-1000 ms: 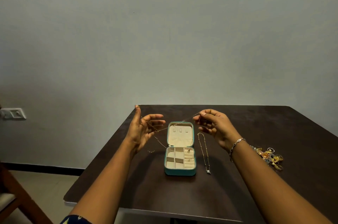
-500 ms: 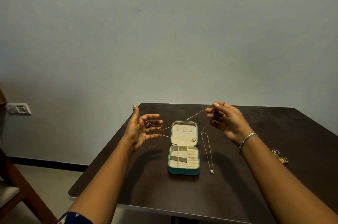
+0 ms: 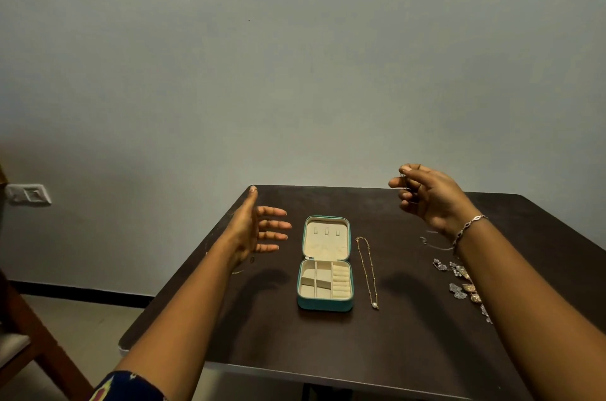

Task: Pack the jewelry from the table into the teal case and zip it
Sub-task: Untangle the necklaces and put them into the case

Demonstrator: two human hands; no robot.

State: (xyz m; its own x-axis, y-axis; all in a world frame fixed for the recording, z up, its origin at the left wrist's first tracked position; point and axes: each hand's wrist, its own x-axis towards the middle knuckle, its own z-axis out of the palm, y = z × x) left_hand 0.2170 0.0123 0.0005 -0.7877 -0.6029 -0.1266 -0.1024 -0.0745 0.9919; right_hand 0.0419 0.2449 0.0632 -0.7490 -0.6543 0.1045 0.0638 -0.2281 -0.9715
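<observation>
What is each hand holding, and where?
Right hand pinches something thin between thumb and forefinger, probably the end of a fine chain; too faint to confirm. Left hand is spread, gripping nothing visible.

teal case (image 3: 325, 304) open; right hand (image 3: 429, 200) pinches chain (image 3: 404, 178), left hand (image 3: 252, 230) spread (necklace (image 3: 367, 269) beside).

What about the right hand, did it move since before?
Yes. The right hand, pinching a thin chain, swung right, away from the teal case; before, its fingertips were over the lid's corner.

Plain grey wall (image 3: 295, 56), white switch plate (image 3: 28, 194); dark table (image 3: 328, 351), wooden chair (image 3: 42, 345)
</observation>
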